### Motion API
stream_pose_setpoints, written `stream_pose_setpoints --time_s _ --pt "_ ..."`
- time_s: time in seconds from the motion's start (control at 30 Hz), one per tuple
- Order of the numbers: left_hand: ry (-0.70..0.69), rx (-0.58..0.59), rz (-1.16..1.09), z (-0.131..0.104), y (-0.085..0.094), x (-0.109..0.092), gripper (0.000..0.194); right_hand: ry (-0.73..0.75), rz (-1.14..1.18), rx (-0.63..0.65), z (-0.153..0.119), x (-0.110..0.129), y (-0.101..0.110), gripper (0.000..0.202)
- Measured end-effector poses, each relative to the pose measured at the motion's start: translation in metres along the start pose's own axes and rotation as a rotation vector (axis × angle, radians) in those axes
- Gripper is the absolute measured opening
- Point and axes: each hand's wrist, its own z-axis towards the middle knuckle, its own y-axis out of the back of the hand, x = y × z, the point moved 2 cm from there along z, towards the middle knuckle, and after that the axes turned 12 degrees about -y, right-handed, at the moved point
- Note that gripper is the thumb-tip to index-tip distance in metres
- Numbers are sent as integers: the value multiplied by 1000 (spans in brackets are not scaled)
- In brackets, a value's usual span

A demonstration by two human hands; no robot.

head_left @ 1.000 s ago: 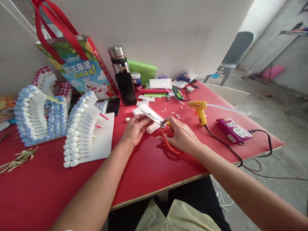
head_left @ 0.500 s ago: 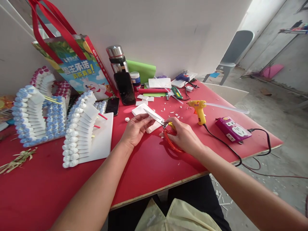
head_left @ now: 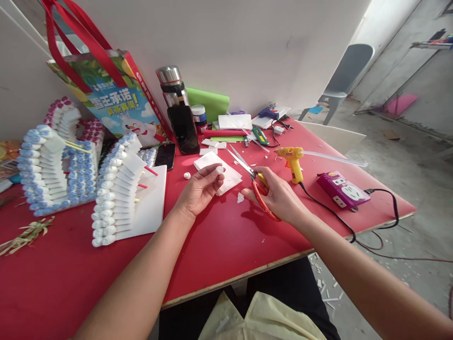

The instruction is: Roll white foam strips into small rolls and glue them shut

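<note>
Scissors [head_left: 253,175] are held by your right hand [head_left: 278,191], the fingers curled about the red and yellow handles and the blades a little parted, pointing away from you over the table [head_left: 212,255]. Your left hand [head_left: 198,191] is closed in a pinch, and between thumb and fingers it has one small white piece [head_left: 220,169], just left of the blades. For moving, you have bare red surface between your forearms, down to the front edge; your right forearm passes over this edge. On your right side the room is narrower: the yellow glue gun [head_left: 293,163] is near the hand, and the purple power strip [head_left: 343,190] lies close to the right edge. On the left, only a thin strip separates your forearm from the white-tipped model [head_left: 122,193].

Some fingers of your right hand are hidden by the handles. Your left hand covers part of the white paper [head_left: 230,182]. The crimson-tipped model [head_left: 63,115] is partly behind the blue-tipped model [head_left: 58,170], and the straps of the bag [head_left: 123,101] are cut by the upper border.

I count three large models, one white ball [head_left: 187,175] and one bottle [head_left: 170,78].
</note>
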Motion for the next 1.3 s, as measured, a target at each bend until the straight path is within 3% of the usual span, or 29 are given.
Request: stream_pose_setpoints --time_s 0.5,1.3 --pt "-17 77 31 -2 -1 1 15 150 -173 -13 -8 7 -13 51" --pt "60 29 32 -1 0 3 14 153 -277 -29 -10 4 -14 46"
